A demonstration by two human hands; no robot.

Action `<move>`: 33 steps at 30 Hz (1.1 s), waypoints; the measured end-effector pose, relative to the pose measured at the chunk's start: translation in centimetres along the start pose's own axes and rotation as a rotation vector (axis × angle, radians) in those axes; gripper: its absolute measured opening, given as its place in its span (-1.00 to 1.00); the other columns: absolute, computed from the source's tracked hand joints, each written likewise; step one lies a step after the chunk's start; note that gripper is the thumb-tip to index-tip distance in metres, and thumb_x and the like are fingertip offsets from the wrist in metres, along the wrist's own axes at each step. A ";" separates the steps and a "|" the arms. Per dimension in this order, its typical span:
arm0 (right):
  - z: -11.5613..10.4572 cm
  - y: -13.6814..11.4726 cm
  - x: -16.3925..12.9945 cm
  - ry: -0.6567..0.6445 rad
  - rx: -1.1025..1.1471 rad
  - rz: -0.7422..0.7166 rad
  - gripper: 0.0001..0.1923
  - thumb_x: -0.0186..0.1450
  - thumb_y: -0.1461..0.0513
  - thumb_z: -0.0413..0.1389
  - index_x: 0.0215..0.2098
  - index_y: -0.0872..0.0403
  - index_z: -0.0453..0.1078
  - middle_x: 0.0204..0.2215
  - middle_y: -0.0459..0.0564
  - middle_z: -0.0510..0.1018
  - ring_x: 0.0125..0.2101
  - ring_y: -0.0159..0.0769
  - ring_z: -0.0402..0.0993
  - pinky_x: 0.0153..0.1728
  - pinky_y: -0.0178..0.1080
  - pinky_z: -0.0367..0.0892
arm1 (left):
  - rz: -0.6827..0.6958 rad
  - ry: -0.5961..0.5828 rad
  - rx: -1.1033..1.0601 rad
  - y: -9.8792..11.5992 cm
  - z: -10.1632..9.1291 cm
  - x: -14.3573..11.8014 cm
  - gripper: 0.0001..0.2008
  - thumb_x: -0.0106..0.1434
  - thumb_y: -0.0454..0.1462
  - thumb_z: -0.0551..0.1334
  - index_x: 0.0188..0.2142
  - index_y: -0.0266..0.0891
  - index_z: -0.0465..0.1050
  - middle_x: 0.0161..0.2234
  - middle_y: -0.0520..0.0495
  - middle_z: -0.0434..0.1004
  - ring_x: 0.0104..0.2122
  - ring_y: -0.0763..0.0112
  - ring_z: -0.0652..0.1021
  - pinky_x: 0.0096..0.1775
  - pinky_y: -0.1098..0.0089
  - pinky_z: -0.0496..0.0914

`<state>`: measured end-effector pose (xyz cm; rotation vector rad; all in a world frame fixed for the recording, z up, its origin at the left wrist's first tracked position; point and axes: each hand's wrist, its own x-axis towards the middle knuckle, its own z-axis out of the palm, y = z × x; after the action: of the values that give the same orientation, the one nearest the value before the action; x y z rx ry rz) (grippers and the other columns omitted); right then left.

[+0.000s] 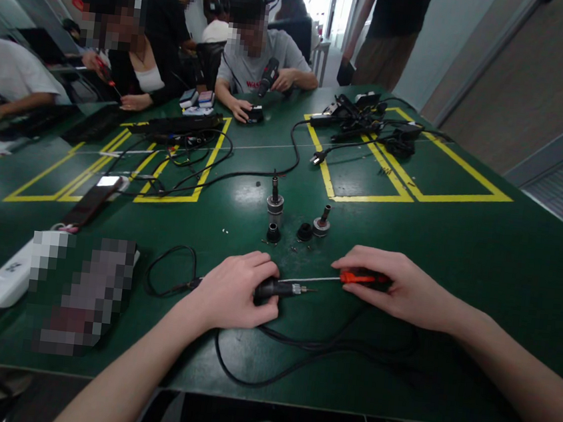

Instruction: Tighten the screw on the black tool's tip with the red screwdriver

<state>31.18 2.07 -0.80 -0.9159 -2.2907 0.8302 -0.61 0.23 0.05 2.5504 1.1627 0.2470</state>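
Head view | left hand clamps black corded power tool on green table | right hand grips orange-handled screwdriver — tip at tool's nose | advice — keep shaft level, tool pinned.

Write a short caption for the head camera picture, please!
Left hand pins a black corded tool on the green table; right hand holds an orange-handled screwdriver to it.

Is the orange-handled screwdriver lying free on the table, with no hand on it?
No, the right hand grips the orange-handled screwdriver, its shaft pointing at the black tool held by the left hand.
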 end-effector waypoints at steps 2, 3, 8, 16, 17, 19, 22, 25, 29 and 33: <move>0.1 0.1 0.0 0.003 0.004 -0.033 -0.78 0.43 0.22 0.23 0.02 0.00 0.63 -0.18 0.07 0.72 -0.23 -0.16 0.69 -0.20 -0.16 0.59 | 0.004 0.004 0.003 0.0 0.0 0.0 -0.89 0.24 -0.26 0.27 -0.22 -0.17 0.47 -0.27 -0.03 0.54 -0.29 0.27 0.56 -0.23 0.32 0.45; 0.2 0.1 -0.1 0.000 0.002 -0.042 -0.79 0.43 0.23 0.23 0.00 0.01 0.63 -0.18 0.08 0.71 -0.22 -0.16 0.69 -0.20 -0.16 0.58 | 0.004 0.005 0.004 0.0 0.0 0.0 -0.89 0.24 -0.26 0.27 -0.22 -0.17 0.47 -0.27 -0.03 0.54 -0.29 0.27 0.56 -0.23 0.32 0.45; 0.3 -0.1 0.0 -0.047 -0.030 -0.035 -0.81 0.45 0.24 0.19 -0.02 0.00 0.62 -0.18 0.09 0.73 -0.21 -0.13 0.69 -0.18 -0.13 0.58 | -0.008 -0.012 0.002 0.1 -0.1 0.0 -0.89 0.25 -0.26 0.28 -0.21 -0.16 0.47 -0.28 -0.02 0.54 -0.29 0.28 0.56 -0.23 0.32 0.45; 0.1 0.1 0.0 -0.051 -0.034 -0.055 -0.79 0.45 0.24 0.20 -0.01 -0.03 0.65 -0.15 0.09 0.74 -0.15 -0.09 0.68 -0.12 -0.08 0.59 | -0.003 0.002 -0.004 0.0 0.0 0.0 -0.89 0.25 -0.25 0.27 -0.20 -0.16 0.47 -0.28 -0.01 0.53 -0.29 0.28 0.55 -0.23 0.31 0.45; 0.2 0.3 -0.1 -0.049 -0.043 -0.044 -0.78 0.43 0.24 0.22 0.00 -0.03 0.64 -0.14 0.09 0.74 -0.14 -0.09 0.69 -0.12 -0.08 0.59 | -0.003 0.000 -0.008 0.0 0.0 0.0 -0.89 0.25 -0.25 0.27 -0.20 -0.17 0.47 -0.28 -0.01 0.52 -0.30 0.28 0.55 -0.24 0.32 0.44; 0.3 0.7 -0.3 -0.048 -0.065 -0.021 -0.75 0.40 0.25 0.25 0.03 -0.03 0.63 -0.14 0.08 0.74 -0.15 -0.09 0.69 -0.12 -0.08 0.58 | -0.003 -0.004 -0.015 -0.1 0.0 0.0 -0.89 0.25 -0.25 0.26 -0.21 -0.16 0.46 -0.29 -0.01 0.51 -0.31 0.29 0.54 -0.25 0.33 0.43; 0.5 1.0 -0.3 -0.041 -0.089 -0.011 -0.75 0.39 0.25 0.25 0.02 -0.01 0.62 -0.18 0.07 0.73 -0.21 -0.11 0.68 -0.17 -0.08 0.58 | -0.005 -0.008 -0.014 0.0 0.0 0.0 -0.90 0.25 -0.25 0.26 -0.22 -0.16 0.46 -0.30 -0.01 0.50 -0.31 0.28 0.53 -0.26 0.32 0.41; 0.5 0.9 -0.1 -0.032 -0.103 -0.042 -0.79 0.41 0.26 0.23 -0.01 0.00 0.62 -0.20 0.08 0.73 -0.20 -0.10 0.66 -0.18 -0.07 0.57 | -0.005 -0.007 -0.011 0.0 -0.1 0.1 -0.89 0.25 -0.25 0.26 -0.22 -0.17 0.47 -0.29 -0.01 0.51 -0.31 0.28 0.53 -0.26 0.32 0.40; 0.7 0.8 0.2 0.004 -0.131 -0.112 -0.82 0.44 0.29 0.20 -0.04 -0.01 0.61 -0.22 0.08 0.73 -0.18 -0.07 0.64 -0.15 -0.05 0.57 | -0.003 -0.008 -0.012 0.1 -0.1 0.0 -0.89 0.25 -0.25 0.27 -0.22 -0.17 0.47 -0.29 -0.02 0.52 -0.30 0.28 0.54 -0.26 0.32 0.41; 1.2 1.2 0.1 0.040 -0.183 -0.114 -0.84 0.45 0.29 0.18 -0.06 0.00 0.59 -0.18 0.08 0.72 -0.18 -0.10 0.68 -0.18 -0.10 0.58 | 0.002 -0.004 -0.009 0.0 -0.1 0.1 -0.89 0.25 -0.26 0.27 -0.21 -0.17 0.48 -0.28 -0.02 0.52 -0.30 0.27 0.54 -0.25 0.32 0.40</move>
<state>30.79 2.43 -2.38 -0.8616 -2.3888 0.5561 -0.55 0.30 0.13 2.5435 1.1551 0.2467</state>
